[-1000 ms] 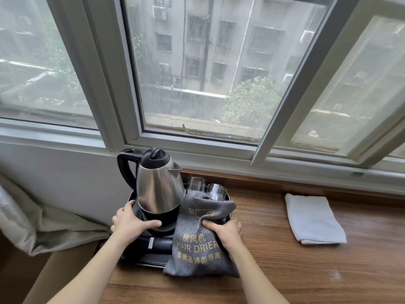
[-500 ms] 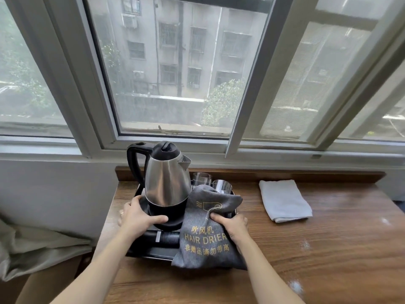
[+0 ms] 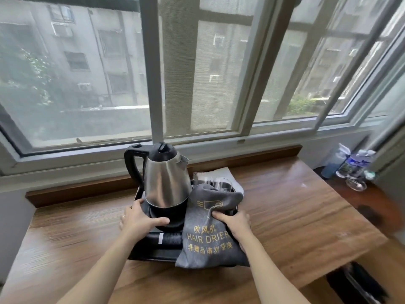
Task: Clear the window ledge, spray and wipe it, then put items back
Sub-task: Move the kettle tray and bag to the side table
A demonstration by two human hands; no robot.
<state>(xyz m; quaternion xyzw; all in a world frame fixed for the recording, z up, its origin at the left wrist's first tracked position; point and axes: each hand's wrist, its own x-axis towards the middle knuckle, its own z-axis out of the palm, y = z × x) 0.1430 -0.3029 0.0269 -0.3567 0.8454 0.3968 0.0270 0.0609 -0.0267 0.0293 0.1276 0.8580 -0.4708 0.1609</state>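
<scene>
Nearest the camera, two bare forearms reach forward to the black tray (image 3: 153, 252), which serves as the landmark here. The left hand (image 3: 140, 219) curls around the tray's left side, thumb laid across the kettle base. The right hand (image 3: 235, 224) wraps the tray's right edge, its fingers pressing into the grey hair-drier bag (image 3: 210, 229) that drapes over the tray's front right corner. On the tray's left half stands the steel kettle (image 3: 165, 178), upright, handle to the left. Behind the bag, at the tray's back right, are clear glasses (image 3: 219, 183). A folded white cloth (image 3: 228, 175) peeks out just behind the tray. The tray sits about mid-way along the wooden ledge (image 3: 295, 211), and its near edge looks slightly off the wood (I cannot tell whether it is lifted). Well to the tray's right, off the ledge, stand water bottles (image 3: 355, 165). Beyond everything is the window (image 3: 87, 84).

The ledge shows damp patches, so spraying and wiping look done; this seems to be the putting-back stage, with the cloth yet to be cleared.
</scene>
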